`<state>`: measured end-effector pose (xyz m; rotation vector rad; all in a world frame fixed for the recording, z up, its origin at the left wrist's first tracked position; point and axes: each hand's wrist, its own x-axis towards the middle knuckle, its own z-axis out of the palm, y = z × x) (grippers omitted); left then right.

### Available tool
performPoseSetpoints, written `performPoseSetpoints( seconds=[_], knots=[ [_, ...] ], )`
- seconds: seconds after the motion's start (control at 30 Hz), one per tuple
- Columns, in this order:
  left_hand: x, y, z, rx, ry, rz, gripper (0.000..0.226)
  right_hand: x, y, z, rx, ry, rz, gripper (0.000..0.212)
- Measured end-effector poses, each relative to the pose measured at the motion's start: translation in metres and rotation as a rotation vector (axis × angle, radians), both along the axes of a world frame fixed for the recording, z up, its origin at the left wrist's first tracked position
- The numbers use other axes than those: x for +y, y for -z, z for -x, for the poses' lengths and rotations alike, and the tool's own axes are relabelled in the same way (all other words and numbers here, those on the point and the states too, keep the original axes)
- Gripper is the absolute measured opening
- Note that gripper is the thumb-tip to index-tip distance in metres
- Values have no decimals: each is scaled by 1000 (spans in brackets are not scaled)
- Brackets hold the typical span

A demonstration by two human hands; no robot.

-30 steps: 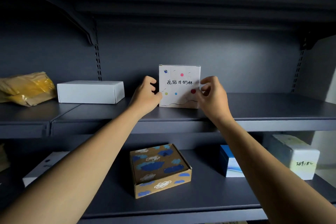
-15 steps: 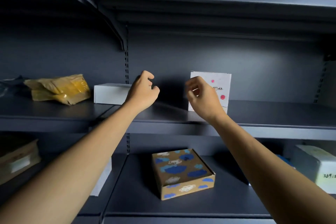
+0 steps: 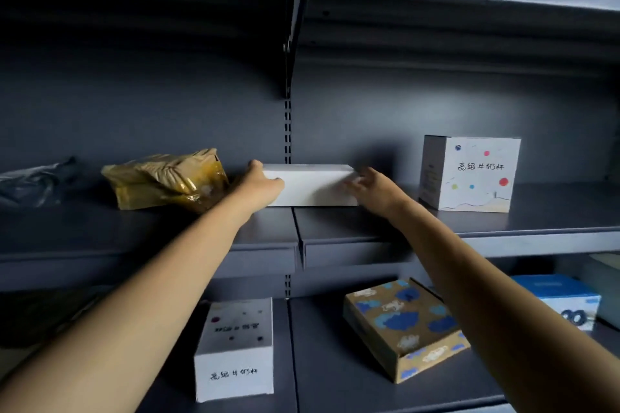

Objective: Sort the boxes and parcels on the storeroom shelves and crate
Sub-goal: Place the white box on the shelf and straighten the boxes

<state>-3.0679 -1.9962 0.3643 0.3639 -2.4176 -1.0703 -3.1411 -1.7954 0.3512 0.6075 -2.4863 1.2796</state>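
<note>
Dim grey storeroom steel fills my feed. On the middle shelf [image 3: 453, 221] the white box [image 3: 312, 184] sits dead centre. My left hand [image 3: 263, 183] grips its left end, thumb on top and fingers curled round the front. My right hand [image 3: 374, 189] has its fingers stretched nearly straight against the right end (blurred, so I can only say contact looks likely). A yellow parcel [image 3: 167, 181] lies just beside the box at 9 o'clock. A dotted white carton [image 3: 469, 174] stands well apart at 3 o'clock. One shelf down, at 5 o'clock, lies a cloud-printed box [image 3: 402, 329].
</note>
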Motion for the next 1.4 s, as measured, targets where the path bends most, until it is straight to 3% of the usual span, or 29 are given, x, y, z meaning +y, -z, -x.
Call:
performPoseSetpoints(
  seconds=[0.1,0.23,0.3,0.37,0.43,0.47,0.57,0.6,0.73,0.87,1.1,1.2,1.3,1.4],
  knots=[
    [1,1,4,39,60,-49,57,1,-2,-5,-71,-37,208,29],
    [0,-1,7,135,111,-234,50,9,-5,-11,-192,-100,512,45],
    [3,-1,5,211,134,-224,47,14,-4,-13,-229,-114,556,32],
    [5,0,3,291,138,-195,46,19,-4,-17,-293,-138,575,29],
    [7,1,0,340,148,-160,48,25,-5,-17,-390,-170,579,65],
    [8,1,-1,359,153,-139,50,28,-6,-19,-421,-196,567,70],
    [14,0,-3,416,151,-124,59,34,-8,-23,-443,-242,523,36],
    [18,0,-5,426,131,-135,62,35,-8,-24,-446,-236,510,34],
    [39,-1,-14,373,29,-127,76,34,-7,-24,-441,-291,489,42],
    [62,2,-15,242,7,-68,49,30,-6,-26,-411,-265,498,59],
    [103,4,-33,157,126,-373,75,34,0,-24,-347,-296,560,59],
    [97,2,-37,196,136,-467,51,37,0,-32,-310,-383,477,62],
    [79,-1,-36,266,191,-603,24,37,-1,-38,-318,-409,473,53],
    [61,-2,-35,303,295,-697,30,35,0,-34,-316,-373,485,43]
  ],
)
